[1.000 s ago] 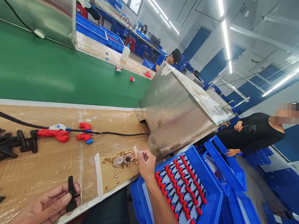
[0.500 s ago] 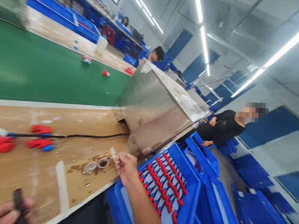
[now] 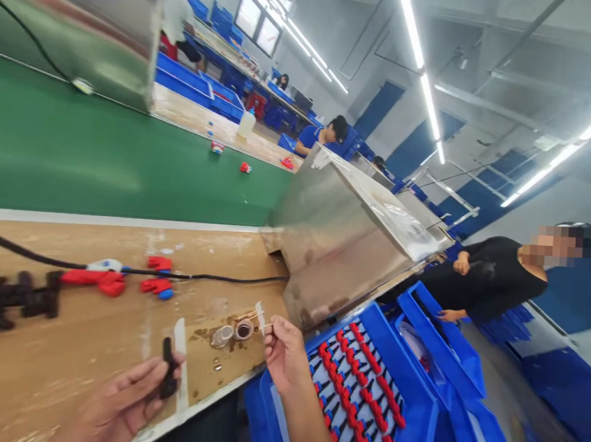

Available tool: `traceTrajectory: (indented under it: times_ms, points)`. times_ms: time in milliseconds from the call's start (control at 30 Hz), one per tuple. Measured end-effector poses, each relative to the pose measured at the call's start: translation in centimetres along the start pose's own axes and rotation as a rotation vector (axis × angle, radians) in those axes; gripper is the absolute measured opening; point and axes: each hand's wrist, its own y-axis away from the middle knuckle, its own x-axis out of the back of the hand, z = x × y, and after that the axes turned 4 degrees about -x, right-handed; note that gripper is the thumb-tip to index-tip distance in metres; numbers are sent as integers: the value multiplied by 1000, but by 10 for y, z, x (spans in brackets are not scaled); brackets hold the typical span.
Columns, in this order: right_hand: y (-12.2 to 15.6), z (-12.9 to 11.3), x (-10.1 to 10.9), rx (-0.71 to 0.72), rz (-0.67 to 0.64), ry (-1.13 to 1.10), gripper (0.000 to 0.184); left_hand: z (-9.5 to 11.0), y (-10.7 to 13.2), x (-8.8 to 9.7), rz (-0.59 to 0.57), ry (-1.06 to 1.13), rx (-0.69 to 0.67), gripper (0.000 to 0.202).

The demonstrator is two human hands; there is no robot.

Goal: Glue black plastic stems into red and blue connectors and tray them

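At the lower left, my left hand (image 3: 132, 398) grips a small black elongated part (image 3: 168, 373) between thumb and fingers. My right hand (image 3: 287, 354) is closed in a pinch on a thin light-coloured stick (image 3: 267, 327), whose far end is hard to make out. Just left of that hand is a small round pot (image 3: 243, 330) with dark contents, and beside it a round lid (image 3: 222, 336). More thin sticks (image 3: 243, 318) lie behind the pot. Wet brown stains surround these things on the bench (image 3: 92, 342).
A blue tray (image 3: 424, 415) with rows of red-and-black parts stands at the right. Red-and-blue pieces (image 3: 156, 286), a black cable (image 3: 222, 278) and a heap of black parts (image 3: 10, 300) lie on the bench. Beyond are a green belt (image 3: 103, 162), a metal housing (image 3: 344, 244) and a co-worker (image 3: 492, 280).
The view has swung left. My left hand has come up into view with the black part, nearer the pot. My right hand still pinches the stick beside the pot.
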Motion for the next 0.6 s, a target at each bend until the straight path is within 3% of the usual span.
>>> traceTrajectory:
  times_ms: [100,200,333,600]
  points:
    - [23,3,-10,98,-72,83,48,2,11,-7,-166,-13,-23,56]
    - [48,6,-20,220,-144,231,43,1,20,-12,-236,-29,-20,53]
    - [67,9,-27,419,-229,543,41,-1,23,-14,-256,-28,4,55]
    - [63,18,-28,474,-268,685,39,-14,3,-3,-263,-23,-13,56]
